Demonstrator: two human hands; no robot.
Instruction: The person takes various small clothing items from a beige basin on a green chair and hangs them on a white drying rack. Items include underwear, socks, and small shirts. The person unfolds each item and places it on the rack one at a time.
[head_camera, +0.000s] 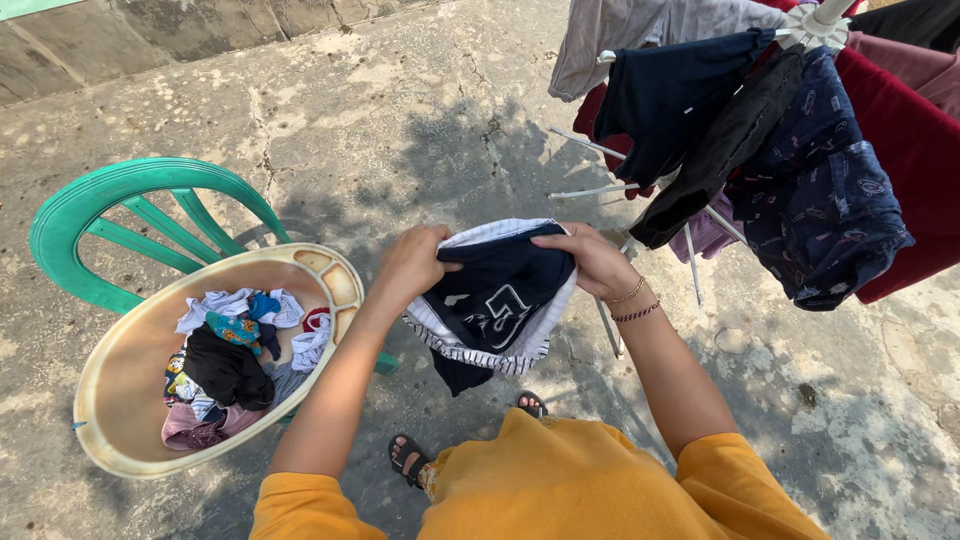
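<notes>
both grips (412, 262) (592, 256) on a navy-and-white striped garment (492, 300)

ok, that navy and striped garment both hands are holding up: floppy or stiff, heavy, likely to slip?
Likely floppy: the navy and striped garment sags and folds between the left hand and right hand. Probably light, since fingertip pinches at its top edge carry it. Slipping seems unlikely; the cloth looks soft and matte, though its hanging lower part may swing.

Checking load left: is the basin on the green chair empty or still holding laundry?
Partly full: the cream basin holds a small mixed pile of clothes on one side; its other side is bare.
</notes>
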